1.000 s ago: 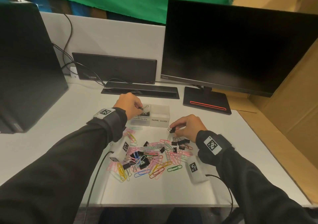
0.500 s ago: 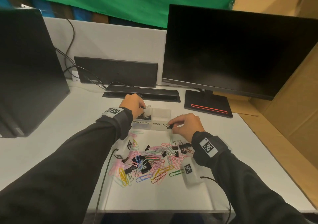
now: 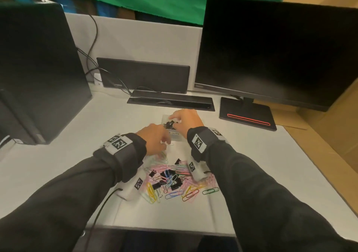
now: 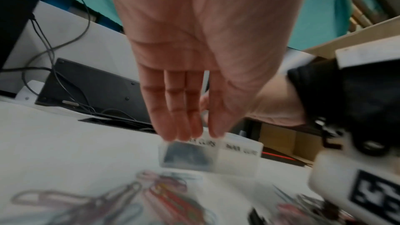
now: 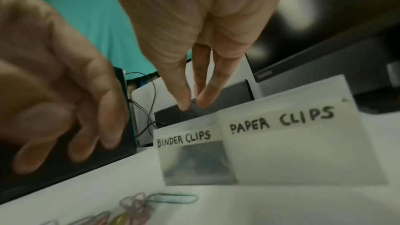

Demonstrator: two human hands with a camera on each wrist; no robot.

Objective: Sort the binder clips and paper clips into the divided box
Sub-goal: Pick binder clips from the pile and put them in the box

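Note:
The frosted divided box [image 3: 175, 134] stands behind the pile, labelled BINDER CLIPS on its left compartment [image 5: 194, 162] and PAPER CLIPS on its right one [image 5: 303, 143]. Black binder clips [image 3: 169, 125] lie in the left compartment. My right hand [image 3: 182, 119] hovers over that compartment, its thumb and fingers [image 5: 184, 98] straight and slightly apart with nothing seen between them. My left hand [image 3: 157, 141] is just in front of the box above the pile's far edge, with straight, empty fingers [image 4: 181, 126]. Coloured paper clips and black binder clips [image 3: 170, 178] lie mixed on the desk.
A monitor [image 3: 271, 48] on a black base [image 3: 248, 116] stands at the back right. A black computer case [image 3: 34, 68] is at the left. Behind the box are a black device [image 3: 143, 75] and a cable slot [image 3: 170, 100]. A cardboard wall [image 3: 339, 126] runs along the right.
My right hand moved left from the box's front right to above the binder clip compartment, and the clip it pinched is gone from its fingers. My left hand drew back from the box toward the pile.

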